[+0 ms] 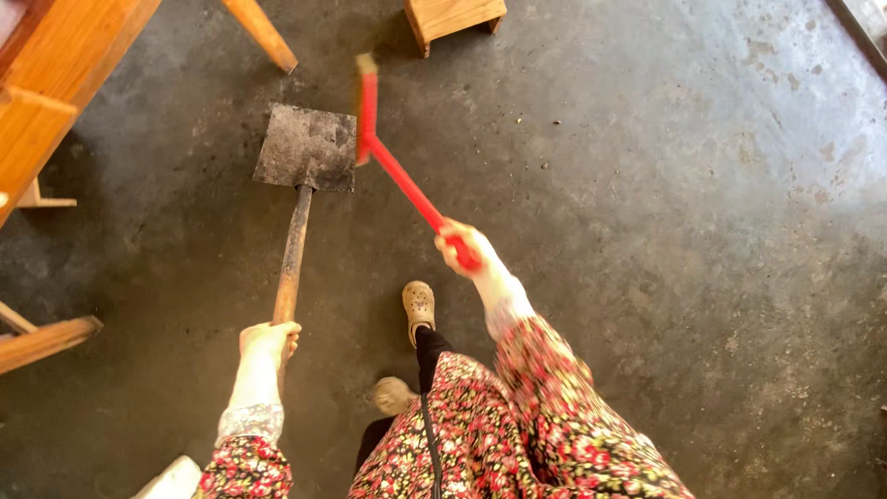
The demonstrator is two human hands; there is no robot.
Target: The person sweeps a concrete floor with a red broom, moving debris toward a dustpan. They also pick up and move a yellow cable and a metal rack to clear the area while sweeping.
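My left hand point(270, 340) grips the near end of a wooden shovel handle point(293, 254). Its flat, dirty metal shovel blade point(308, 148) lies on the dark concrete floor ahead. My right hand point(462, 244) is closed around the handle of a red broom point(399, 176). The broom's red head point(367, 106) stands on edge right beside the blade's right side, blurred by motion. My two feet in beige clogs point(419, 303) stand between the hands.
A wooden table point(55, 83) fills the top left, with one table leg point(263, 35) near the blade. A wooden stool or box point(453, 17) stands at the top centre. More wooden rails point(46, 340) sit at the left edge.
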